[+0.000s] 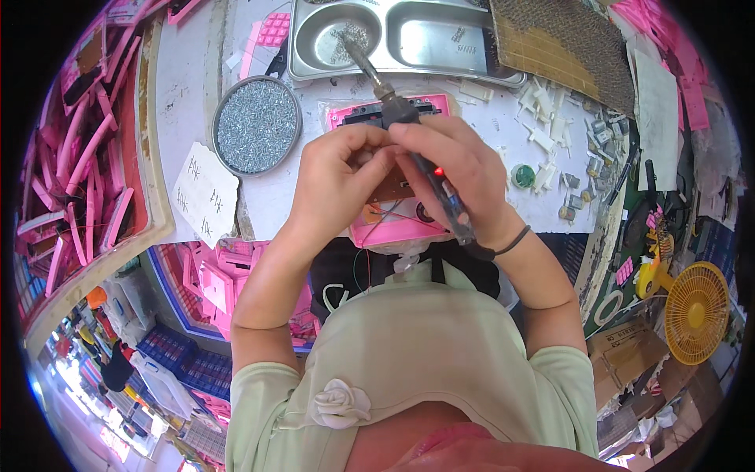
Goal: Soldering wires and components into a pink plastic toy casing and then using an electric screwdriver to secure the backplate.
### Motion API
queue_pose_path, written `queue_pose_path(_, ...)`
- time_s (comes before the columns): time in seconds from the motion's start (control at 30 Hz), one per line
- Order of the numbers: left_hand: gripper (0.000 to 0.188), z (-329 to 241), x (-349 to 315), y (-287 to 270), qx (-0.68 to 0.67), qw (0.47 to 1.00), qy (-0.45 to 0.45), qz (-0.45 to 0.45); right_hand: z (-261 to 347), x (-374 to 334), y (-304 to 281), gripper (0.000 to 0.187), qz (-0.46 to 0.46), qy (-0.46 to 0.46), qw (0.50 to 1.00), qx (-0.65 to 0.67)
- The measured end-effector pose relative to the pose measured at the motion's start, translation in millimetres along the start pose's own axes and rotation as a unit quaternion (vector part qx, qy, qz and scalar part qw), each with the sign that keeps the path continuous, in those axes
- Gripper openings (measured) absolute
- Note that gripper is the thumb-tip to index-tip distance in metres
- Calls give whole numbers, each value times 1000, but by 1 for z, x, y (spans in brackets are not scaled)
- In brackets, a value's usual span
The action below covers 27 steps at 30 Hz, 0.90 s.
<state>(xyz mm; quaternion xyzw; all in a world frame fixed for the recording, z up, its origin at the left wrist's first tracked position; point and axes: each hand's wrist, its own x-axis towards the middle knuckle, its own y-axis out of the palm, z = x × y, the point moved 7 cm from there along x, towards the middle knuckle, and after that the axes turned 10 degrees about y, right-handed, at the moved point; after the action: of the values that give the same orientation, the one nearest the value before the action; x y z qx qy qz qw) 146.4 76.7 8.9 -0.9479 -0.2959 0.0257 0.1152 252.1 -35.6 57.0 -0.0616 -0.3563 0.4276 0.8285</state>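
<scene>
My right hand (465, 169) is wrapped round a dark electric screwdriver (399, 108) with a small red light on its body. The tool slants, its metal tip reaching up and left over the steel tray's round compartment. Fingers of my left hand (340, 171) are pinched together, close against my right fingertips; what they hold, if anything, is hidden. Beneath both hands lies a pink plastic housing (399, 230) with a black part (364, 116) at its far end and thin wires near its front. My hands cover much of its middle.
A steel tray (383, 69) holding small springs stands at the back. Left is a round dish of screws (258, 126), beside a marked paper (205, 194). White plastic pieces (543, 138), small metal parts and a green round item (521, 175) lie right. Pink housings (86, 173) are heaped far left.
</scene>
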Motion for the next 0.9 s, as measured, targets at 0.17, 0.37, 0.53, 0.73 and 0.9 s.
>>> queue_pose_path(0.17, 5, 5, 1, 0, -89, 995, -40, -12, -23, -14, -7, 56, -63, 127, 989, 45)
queue_pose_path(0.37, 4, 2, 0, 1, -10, 1000, 4, -29, -33, -12, -1, 57, -49, 210, 965, 147)
queue_pose_path(0.53, 7, 0, 0, 1, 7, 999, 15, -30, -33, -10, 1, 55, -41, 215, 966, 140)
queue_pose_path(0.73, 7, 3, -1, 3, -72, 997, -1, -35, -33, -14, 1, 54, -30, 224, 965, 134)
queue_pose_path(0.9, 6, -8, 1, 3, 48, 998, 46, -2, -32, -13, 1, 56, -47, 205, 967, 143)
